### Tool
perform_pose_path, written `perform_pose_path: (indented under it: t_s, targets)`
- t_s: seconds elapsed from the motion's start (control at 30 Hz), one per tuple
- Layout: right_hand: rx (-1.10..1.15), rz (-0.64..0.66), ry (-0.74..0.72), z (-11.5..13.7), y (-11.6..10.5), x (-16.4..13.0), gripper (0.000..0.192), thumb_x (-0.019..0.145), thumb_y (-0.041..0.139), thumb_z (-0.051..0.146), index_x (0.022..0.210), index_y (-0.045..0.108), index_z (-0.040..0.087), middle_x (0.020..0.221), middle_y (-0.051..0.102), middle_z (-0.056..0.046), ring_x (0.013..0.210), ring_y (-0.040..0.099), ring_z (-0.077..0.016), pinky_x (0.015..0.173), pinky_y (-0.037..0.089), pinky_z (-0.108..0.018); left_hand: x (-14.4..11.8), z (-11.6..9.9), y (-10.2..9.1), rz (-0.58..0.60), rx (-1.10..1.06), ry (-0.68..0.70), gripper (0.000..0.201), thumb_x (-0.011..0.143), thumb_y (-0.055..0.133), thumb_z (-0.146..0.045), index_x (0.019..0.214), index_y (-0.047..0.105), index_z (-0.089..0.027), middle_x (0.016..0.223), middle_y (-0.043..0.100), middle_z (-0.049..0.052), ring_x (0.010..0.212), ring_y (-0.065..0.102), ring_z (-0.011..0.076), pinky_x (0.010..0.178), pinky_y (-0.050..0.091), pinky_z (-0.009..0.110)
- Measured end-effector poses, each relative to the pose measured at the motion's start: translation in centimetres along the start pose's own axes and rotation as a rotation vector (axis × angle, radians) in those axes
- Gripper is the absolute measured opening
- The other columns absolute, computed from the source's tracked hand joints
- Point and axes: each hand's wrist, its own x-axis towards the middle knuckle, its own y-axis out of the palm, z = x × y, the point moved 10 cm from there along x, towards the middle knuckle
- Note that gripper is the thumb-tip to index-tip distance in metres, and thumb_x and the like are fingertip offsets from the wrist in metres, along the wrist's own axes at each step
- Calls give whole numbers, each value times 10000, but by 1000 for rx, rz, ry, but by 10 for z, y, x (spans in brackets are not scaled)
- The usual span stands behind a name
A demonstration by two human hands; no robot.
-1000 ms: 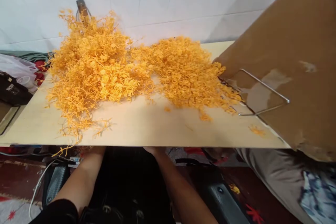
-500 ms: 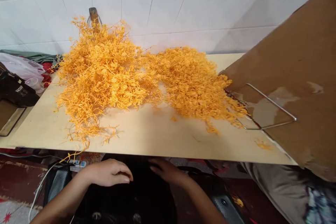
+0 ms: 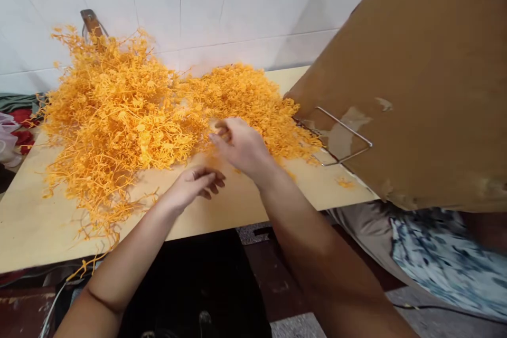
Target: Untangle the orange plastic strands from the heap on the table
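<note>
The orange strands (image 3: 130, 111) lie heaped across the pale board (image 3: 35, 222), centre and left of frame. The right hand (image 3: 241, 145) reaches into the heap's near edge, fingers curled on strands — the left hand (image 3: 192, 185) hovers just below, fingers loosely bent, holding nothing. A tilted cardboard box (image 3: 415, 74) with a wire handle (image 3: 343, 134) crowds the right side. No writing is legible.

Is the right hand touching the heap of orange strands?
Touching. The head view shows the right hand with its fingertips resting on the near edge of the orange strands, no gap visible.
</note>
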Motion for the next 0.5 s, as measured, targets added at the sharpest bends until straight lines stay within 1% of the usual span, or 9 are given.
perform_pose_path:
  t_s: [0.03, 0.1, 0.17, 0.2, 0.3, 0.33, 0.4, 0.47, 0.5]
  targets:
    - [-90, -11, 51, -8, 9, 14, 351, 776, 539, 378, 999, 566, 109, 987, 574, -145, 801, 557, -208, 715, 421, -333, 10, 0, -5, -57, -86, -16, 93, 727, 564, -228, 756, 593, -144, 705, 592, 12, 560, 524, 55, 511, 392, 176]
    - [-217, 51, 125, -23, 31, 36, 401, 778, 540, 382, 1046, 557, 84, 1050, 551, -186, 865, 556, -246, 745, 410, -353, 28, 5, -11, -135, -222, -63, 62, 711, 551, -169, 765, 571, -147, 702, 581, -4, 546, 527, 45, 506, 391, 171]
    - [-269, 121, 135, -32, 49, 48, 320, 814, 489, 335, 1004, 581, 94, 1008, 581, -172, 877, 558, -246, 755, 400, -344, 44, 12, -15, -174, -288, -104, 85, 696, 543, -135, 779, 549, -149, 710, 580, -9, 544, 541, 49, 498, 391, 175]
    - [-270, 138, 123, -33, 53, 49, 268, 830, 457, 295, 961, 594, 106, 968, 600, -152, 864, 560, -232, 753, 395, -332, 51, 16, -18, -197, -297, -113, 92, 693, 543, -135, 784, 540, -149, 709, 582, -8, 541, 546, 52, 494, 390, 176]
    - [-207, 128, 72, -33, 53, 44, 213, 835, 397, 197, 834, 600, 134, 854, 624, -88, 801, 558, -177, 732, 385, -286, 68, 26, -34, -280, -298, -83, 113, 693, 567, -191, 786, 520, -148, 687, 583, -10, 523, 541, 51, 503, 395, 177]
    - [-174, 106, 70, -33, 49, 41, 199, 830, 404, 201, 832, 592, 138, 841, 622, -75, 787, 554, -164, 723, 383, -274, 72, 28, -37, -287, -304, -62, 138, 688, 579, -219, 790, 518, -149, 688, 586, -9, 525, 541, 52, 516, 404, 182]
    - [-122, 63, 108, -37, 43, 37, 204, 816, 456, 283, 900, 568, 135, 851, 617, -66, 768, 547, -154, 699, 385, -262, 77, 30, -38, -271, -303, -14, 187, 672, 603, -261, 796, 521, -148, 691, 592, -7, 529, 540, 54, 538, 415, 193]
    - [-115, 69, 175, -44, 44, 37, 374, 771, 521, 418, 1004, 529, 126, 874, 613, -75, 750, 544, -161, 666, 385, -264, 79, 29, -36, -243, -279, 31, 204, 654, 617, -267, 789, 529, -141, 675, 590, -8, 523, 531, 54, 536, 408, 195]
    - [-133, 99, 199, -46, 48, 38, 450, 742, 542, 472, 1028, 518, 125, 871, 611, -81, 741, 542, -169, 652, 382, -268, 78, 28, -34, -238, -265, 50, 195, 647, 619, -257, 773, 530, -138, 656, 583, -11, 513, 521, 51, 530, 400, 193]
